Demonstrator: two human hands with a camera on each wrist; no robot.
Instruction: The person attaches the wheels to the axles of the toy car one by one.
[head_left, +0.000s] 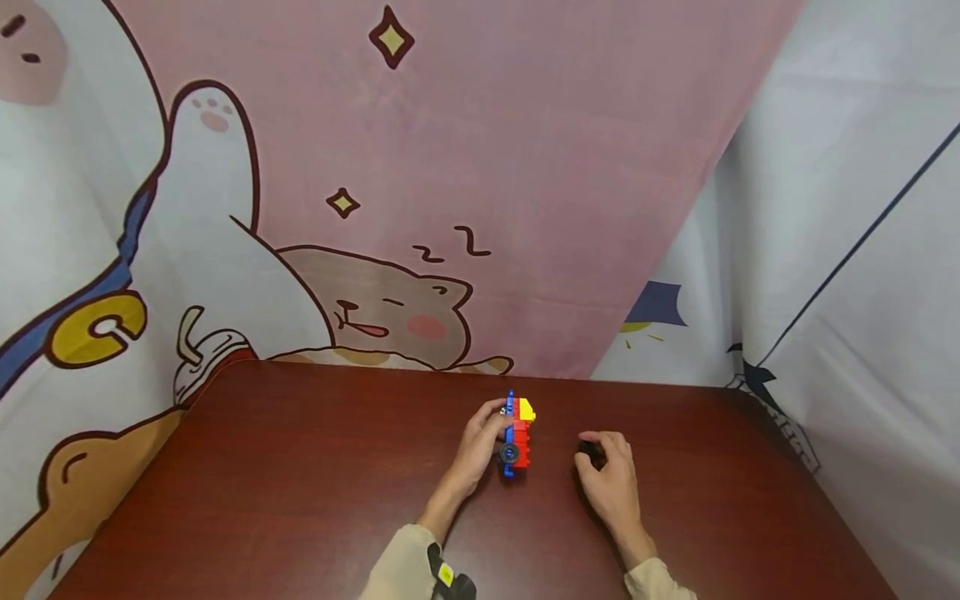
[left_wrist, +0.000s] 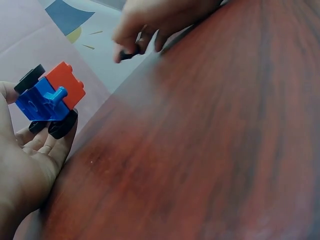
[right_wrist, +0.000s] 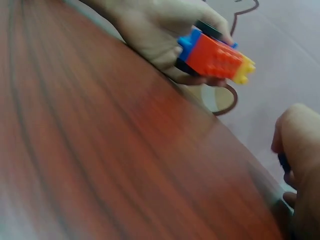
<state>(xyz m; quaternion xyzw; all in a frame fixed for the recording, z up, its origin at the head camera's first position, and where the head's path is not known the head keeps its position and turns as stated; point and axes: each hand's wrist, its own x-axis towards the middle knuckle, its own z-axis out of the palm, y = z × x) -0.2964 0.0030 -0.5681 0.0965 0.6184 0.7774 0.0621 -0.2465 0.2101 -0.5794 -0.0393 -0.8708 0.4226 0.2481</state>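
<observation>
My left hand [head_left: 474,446] grips a toy block car [head_left: 521,437] over the table, fingers and thumb around its sides. Blue forms the chassis, with red blocks [right_wrist: 212,57] on top and a yellow block [right_wrist: 244,69] at the far end. Black wheels [left_wrist: 63,124] show along the chassis in the left wrist view. To the right and apart from the car, my right hand [head_left: 611,479] pinches a small black wheel-like piece [head_left: 591,452] between thumb and fingers. Those fingers hide most of the piece.
Both hands are over a reddish-brown wooden table [head_left: 300,467]. A pink and white cartoon-print cloth [head_left: 562,167] hangs behind its far edge, and white cloth [head_left: 862,250] hangs at the right. A dark strap with a yellow tag [head_left: 446,573] sits on the left sleeve.
</observation>
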